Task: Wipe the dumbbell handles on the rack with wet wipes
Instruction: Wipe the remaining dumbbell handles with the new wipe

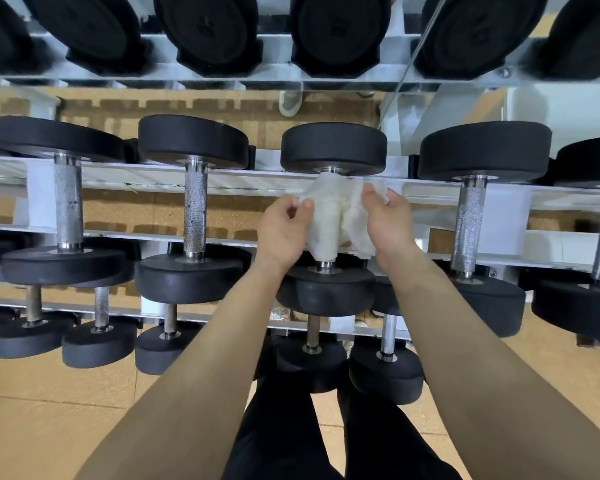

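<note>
I'm pinching one edge of the wet wipe [329, 209] in my left hand [284, 226] and the other in my right hand [390, 223], so it drapes over the dumbbell handle [325, 265] between my grips on the rack [222, 176], guessing that wraps the whole bar for rubbing.

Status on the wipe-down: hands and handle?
Left hand and right hand each pinch an edge of the wet wipe. Wipe draped over the middle dumbbell's handle on the rack. Neighbouring dumbbells stand clear of both hands.
</note>
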A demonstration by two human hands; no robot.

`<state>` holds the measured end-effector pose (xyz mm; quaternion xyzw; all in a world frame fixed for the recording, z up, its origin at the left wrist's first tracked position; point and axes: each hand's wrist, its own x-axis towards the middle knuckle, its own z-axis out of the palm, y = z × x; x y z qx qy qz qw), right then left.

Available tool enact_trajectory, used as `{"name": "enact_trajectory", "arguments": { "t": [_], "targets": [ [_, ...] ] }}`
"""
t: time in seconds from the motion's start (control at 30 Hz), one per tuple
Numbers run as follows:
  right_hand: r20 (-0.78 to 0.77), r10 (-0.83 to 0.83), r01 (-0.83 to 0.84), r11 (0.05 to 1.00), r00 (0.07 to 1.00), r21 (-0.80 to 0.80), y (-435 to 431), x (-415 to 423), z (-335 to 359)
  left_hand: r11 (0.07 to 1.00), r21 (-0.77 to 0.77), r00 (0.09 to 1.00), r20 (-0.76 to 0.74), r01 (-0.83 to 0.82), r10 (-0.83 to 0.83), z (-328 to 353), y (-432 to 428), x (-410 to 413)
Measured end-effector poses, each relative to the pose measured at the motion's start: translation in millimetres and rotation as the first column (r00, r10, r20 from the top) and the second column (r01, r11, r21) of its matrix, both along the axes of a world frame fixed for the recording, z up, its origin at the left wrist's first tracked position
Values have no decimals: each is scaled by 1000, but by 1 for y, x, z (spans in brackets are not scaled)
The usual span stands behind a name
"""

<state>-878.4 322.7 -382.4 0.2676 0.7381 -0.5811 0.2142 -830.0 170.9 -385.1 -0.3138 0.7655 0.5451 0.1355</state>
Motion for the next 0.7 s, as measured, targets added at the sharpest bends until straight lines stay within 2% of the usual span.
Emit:
{"name": "enact_trajectory", "arguments": {
  "t": [0.07, 0.13, 0.23, 0.3, 0.4, 0.47, 0.53, 0.6, 0.67, 0.7],
  "targets": [
    [-61, 74, -67, 992, 995, 111, 1, 1, -4, 971, -237, 999, -28, 19, -27, 2, -2, -1],
    [-115, 202, -167, 952, 973, 256, -2, 4, -7, 901, -427, 997, 49, 70, -54, -1, -12, -2],
    [-133, 350, -276, 879, 927, 389, -13, 5, -10, 783, -583, 972, 203, 219, -121, -10, -25, -7],
    [-104, 428, -330, 810, 898, 485, -19, 4, -12, 753, -602, 962, 222, 265, -161, -9, -19, -12],
    [24, 580, -429, 573, 814, 698, -15, 0, -18, 832, -505, 972, 90, 231, -215, 0, -3, -18],
    [100, 644, -470, 434, 758, 769, -13, -4, -22, 871, -435, 967, 0, 229, -254, 3, 2, -17],
    [124, 657, -482, 398, 744, 781, -13, -9, -20, 847, -449, 954, 39, 284, -298, -2, -2, -15],
    [105, 654, -471, 415, 749, 778, -14, -12, -15, 729, -551, 913, 198, 405, -357, -13, -13, -10],
    [90, 681, -467, 394, 727, 791, -14, -8, -12, 525, -662, 838, 337, 534, -429, -23, -23, -4],
    [98, 711, -473, 352, 697, 808, -13, -3, -12, 443, -686, 805, 385, 577, -452, -25, -26, -3]
  ]
}}
